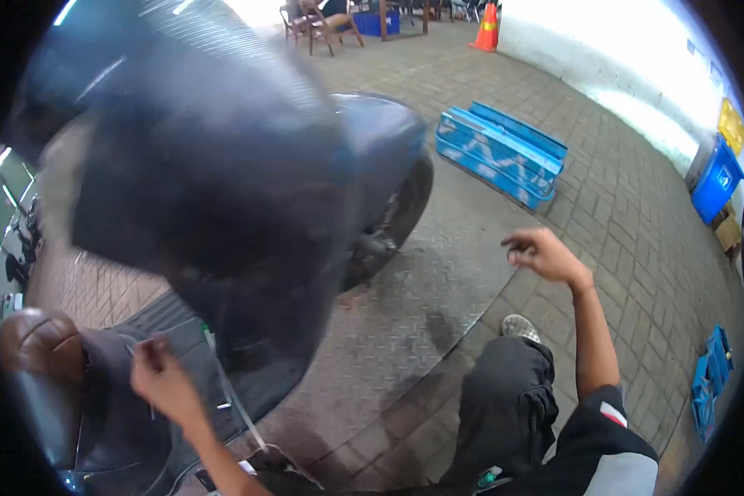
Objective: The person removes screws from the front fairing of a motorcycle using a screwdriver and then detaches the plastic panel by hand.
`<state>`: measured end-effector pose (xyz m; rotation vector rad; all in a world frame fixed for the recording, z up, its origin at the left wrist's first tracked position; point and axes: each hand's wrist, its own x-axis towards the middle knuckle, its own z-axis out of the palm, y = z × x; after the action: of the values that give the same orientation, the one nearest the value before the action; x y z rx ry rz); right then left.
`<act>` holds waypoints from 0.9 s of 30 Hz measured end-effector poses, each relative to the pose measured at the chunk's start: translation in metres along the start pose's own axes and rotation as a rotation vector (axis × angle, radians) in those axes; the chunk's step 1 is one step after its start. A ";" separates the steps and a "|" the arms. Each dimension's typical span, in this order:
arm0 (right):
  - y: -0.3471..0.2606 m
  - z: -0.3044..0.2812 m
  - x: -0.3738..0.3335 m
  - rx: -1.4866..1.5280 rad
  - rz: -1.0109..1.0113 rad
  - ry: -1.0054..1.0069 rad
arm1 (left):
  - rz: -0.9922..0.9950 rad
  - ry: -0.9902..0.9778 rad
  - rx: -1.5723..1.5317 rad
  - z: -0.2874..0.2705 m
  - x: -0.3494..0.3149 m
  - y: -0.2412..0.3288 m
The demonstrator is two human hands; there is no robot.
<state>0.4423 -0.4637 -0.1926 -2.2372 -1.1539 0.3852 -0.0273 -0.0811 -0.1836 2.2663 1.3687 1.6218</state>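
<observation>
A dark scooter (256,190) fills the left and middle, its front body smeared by motion. My left hand (164,380) is over the floorboard (260,397), beside the brown-and-black seat (41,343). Its fingers are blurred; a thin line shows near them, but whether they hold it cannot be made out. My right hand (546,255) hovers in the air at the right, above the edge of the metal plate. Its fingers are loosely bent with darkened tips, thumb and forefinger apart, and no held thing shows. Beyond it stands a blue metal toolbox (500,157).
The scooter's front wheel (405,207) rests on a patterned metal plate (388,355). A second blue metal object (709,384) lies at the far right. An orange cone (488,29), a blue bin (717,182) and wooden chairs (326,23) stand farther off. My shoe (521,328) is on the paving.
</observation>
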 end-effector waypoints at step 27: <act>0.421 -0.150 0.276 -0.415 0.170 0.394 | 0.153 -0.485 -0.282 0.400 -0.143 0.485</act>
<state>0.9477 -0.4851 -0.3316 -2.6193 -0.8937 -0.2505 0.5773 -0.2986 -0.2354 2.4088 0.8182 1.0950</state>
